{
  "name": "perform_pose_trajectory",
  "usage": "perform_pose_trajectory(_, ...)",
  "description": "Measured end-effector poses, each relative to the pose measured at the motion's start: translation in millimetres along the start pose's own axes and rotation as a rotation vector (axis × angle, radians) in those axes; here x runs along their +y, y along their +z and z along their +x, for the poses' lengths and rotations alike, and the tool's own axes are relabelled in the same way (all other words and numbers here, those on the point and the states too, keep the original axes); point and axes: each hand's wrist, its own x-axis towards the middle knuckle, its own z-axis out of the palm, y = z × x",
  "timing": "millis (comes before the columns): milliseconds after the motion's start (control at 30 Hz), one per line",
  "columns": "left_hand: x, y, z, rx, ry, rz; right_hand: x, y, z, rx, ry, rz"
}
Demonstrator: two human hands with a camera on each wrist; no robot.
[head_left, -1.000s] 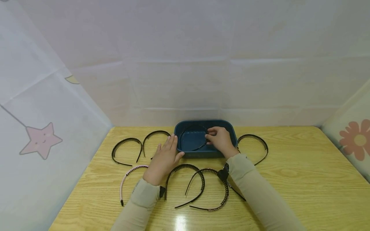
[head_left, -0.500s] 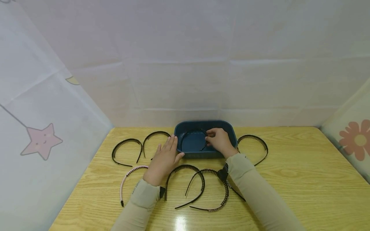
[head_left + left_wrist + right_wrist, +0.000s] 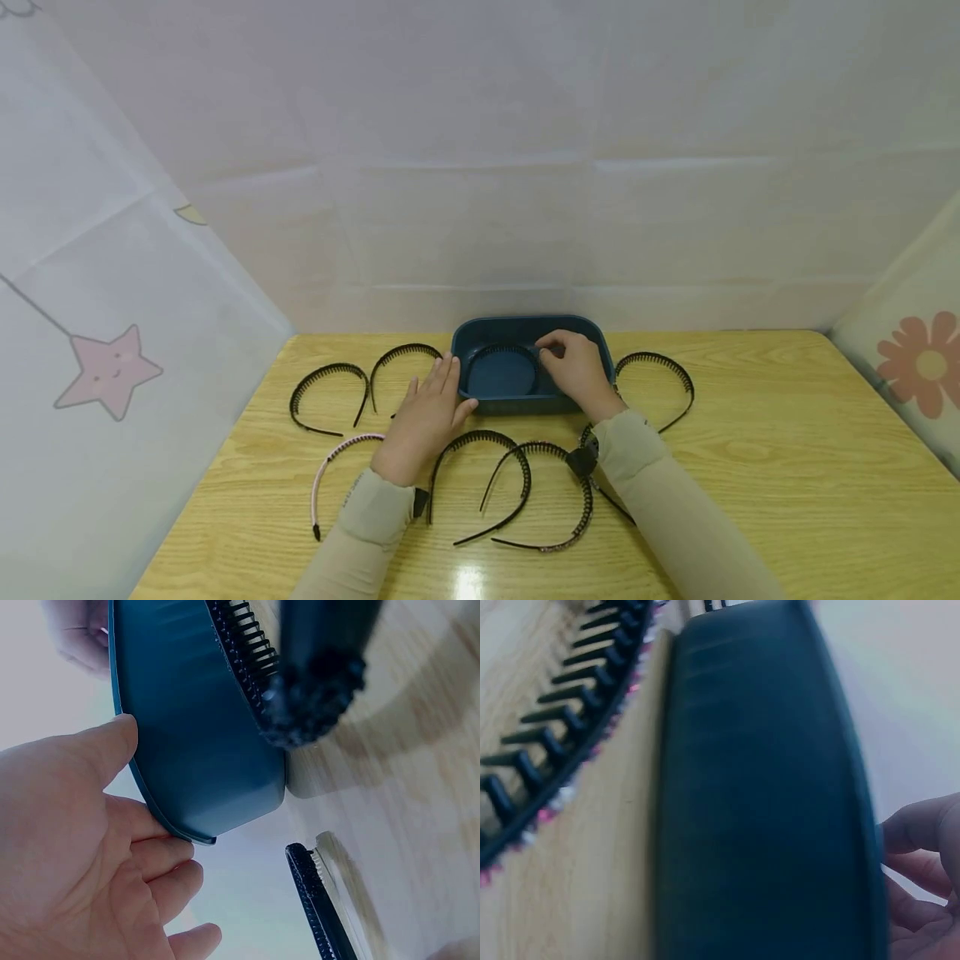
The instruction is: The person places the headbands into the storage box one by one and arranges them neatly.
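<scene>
A dark blue plastic bin (image 3: 532,406) stands at the back of the table, and a black toothed headband (image 3: 502,348) lies inside it. My left hand (image 3: 422,425) rests on the bin's left end with straight fingers, its thumb along the front side. In the left wrist view the thumb (image 3: 120,746) touches the rim. My right hand (image 3: 576,367) is over the bin's right part, thumb and forefinger apart beside the headband, with nothing visible between them. The bin wall hides some of its fingers in the right wrist view.
Around the bin lie black toothed headbands (image 3: 330,367) (image 3: 405,347) (image 3: 660,357), with a pink one (image 3: 321,479) at front left. A black headband (image 3: 480,434) overlaps a glittery one (image 3: 585,508) in front. Another (image 3: 611,500) is partly under the right wrist. A cloth wall (image 3: 480,250) rises behind.
The headband has gone down from the right hand's fingers onto the bin's floor. The right hand has let go, its fingertips spreading slightly. The left hand has stayed on the bin.
</scene>
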Motion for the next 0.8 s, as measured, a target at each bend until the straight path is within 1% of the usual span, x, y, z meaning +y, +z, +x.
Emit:
perform_pose_trajectory(100,-0.3,-0.6,0.1,0.004,0.002,0.002,-0.2,-6.1,-3.7,0.047,-0.042,0.008)
perform_pose_trajectory(167,-0.6,-0.6,0.1,0.009,0.004,0.004,0.3,-11.7,-6.3,0.060,-0.065,0.013)
perform_pose_trajectory(267,-0.4,-0.5,-0.3,0.010,0.003,0.007,0.9,-22.7,-10.9,0.065,-0.078,0.027)
perform_pose_trajectory(333,-0.4,0.1,-0.2,0.009,0.001,0.005,1.1,-31.3,-14.5,0.060,-0.070,0.035)
perform_pose_trajectory(500,-0.3,0.4,-0.3,0.007,0.004,0.004,4.0,-53.2,-23.0,0.083,-0.048,0.017)
perform_pose_trajectory(800,2.3,-0.1,0.2,0.028,0.029,-0.004,19.9,-91.7,-40.0,0.188,-0.057,-0.065)
